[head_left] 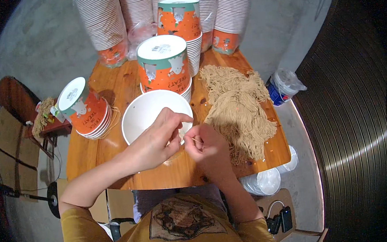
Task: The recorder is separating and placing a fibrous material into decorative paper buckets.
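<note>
In front of me a white-lined paper bucket (pixel 140 112) lies tipped on the table, its mouth facing me. My left hand (pixel 160 138) is at its near right rim, index finger stretched over and the other fingers curled; what they hold is hidden. Close beside it, my right hand (pixel 207 146) is closed in a pinch on a thin beige cord (pixel 197 140). To the right of the bucket lies a large heap of beige cords (pixel 237 111). Behind it stands an upside-down stack of orange and green printed paper buckets (pixel 164 74).
Another upside-down bucket stack (pixel 86 110) leans at the left, with loose cord beside it. Tall wrapped bucket stacks (pixel 101 24) line the back of the wooden table (pixel 116 165). A blue-and-white pail (pixel 283 86) stands beyond the right edge; clear-wrapped white containers (pixel 267 181) sit below it.
</note>
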{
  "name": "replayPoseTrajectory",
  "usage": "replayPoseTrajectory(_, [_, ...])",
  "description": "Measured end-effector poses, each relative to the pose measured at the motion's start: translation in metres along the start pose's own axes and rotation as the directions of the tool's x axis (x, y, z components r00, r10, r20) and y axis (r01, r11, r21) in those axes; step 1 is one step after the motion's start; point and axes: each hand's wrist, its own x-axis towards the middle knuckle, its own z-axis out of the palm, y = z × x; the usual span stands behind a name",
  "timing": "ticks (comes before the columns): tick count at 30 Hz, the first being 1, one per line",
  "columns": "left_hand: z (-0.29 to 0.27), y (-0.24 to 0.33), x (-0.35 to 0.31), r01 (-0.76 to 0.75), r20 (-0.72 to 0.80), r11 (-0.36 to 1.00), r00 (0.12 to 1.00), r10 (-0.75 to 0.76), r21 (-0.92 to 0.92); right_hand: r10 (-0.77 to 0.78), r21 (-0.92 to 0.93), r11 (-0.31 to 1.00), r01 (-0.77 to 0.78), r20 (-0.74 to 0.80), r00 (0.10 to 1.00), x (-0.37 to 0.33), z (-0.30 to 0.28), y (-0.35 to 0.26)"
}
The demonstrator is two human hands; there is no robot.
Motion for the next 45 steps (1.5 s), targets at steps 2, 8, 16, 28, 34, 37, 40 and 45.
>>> replayPoseTrajectory(2, [-0.002,-0.001,-0.001,0.08,0.053,0.997,0.995,-0.08,-0.002,0.028,0.004,1.0,-0.028,-0.007,1.0,-0.002,0.002,-0.001])
replayPoseTrajectory(8, [-0.003,-0.005,-0.001,0.046,0.039,0.995,0.998,-0.05,0.085,-0.017,-0.051,0.999,0.016,-0.018,1.0,-0.004,0.004,-0.01])
replayPoseTrajectory(16, [0.001,0.007,-0.008,0.232,-0.061,0.97,0.972,-0.228,0.072,-0.005,-0.077,0.997,0.003,-0.024,1.0,-0.007,0.007,-0.012])
replayPoseTrajectory(28, [0.004,0.002,-0.01,0.283,-0.091,0.939,0.948,-0.305,-0.198,-0.062,-0.073,0.996,0.056,-0.072,0.996,-0.012,0.013,-0.004])
replayPoseTrajectory(34, [0.004,-0.001,-0.007,0.311,-0.049,0.929,0.944,-0.326,-0.202,-0.032,-0.068,0.997,0.027,-0.063,0.998,-0.014,0.013,0.0])
replayPoseTrajectory(37, [0.004,0.003,-0.01,0.354,-0.034,0.911,0.929,-0.368,-0.212,-0.043,-0.074,0.996,0.039,-0.055,0.998,-0.014,0.013,-0.001])
replayPoseTrajectory(40, [0.005,-0.001,-0.01,0.352,-0.028,0.906,0.929,-0.368,-0.234,-0.06,-0.108,0.993,0.055,-0.045,0.997,-0.014,0.014,0.0])
replayPoseTrajectory(45, [0.005,-0.008,-0.012,0.354,-0.02,0.903,0.929,-0.369,-0.243,-0.151,-0.174,0.975,0.141,-0.042,0.988,-0.013,0.014,0.001])
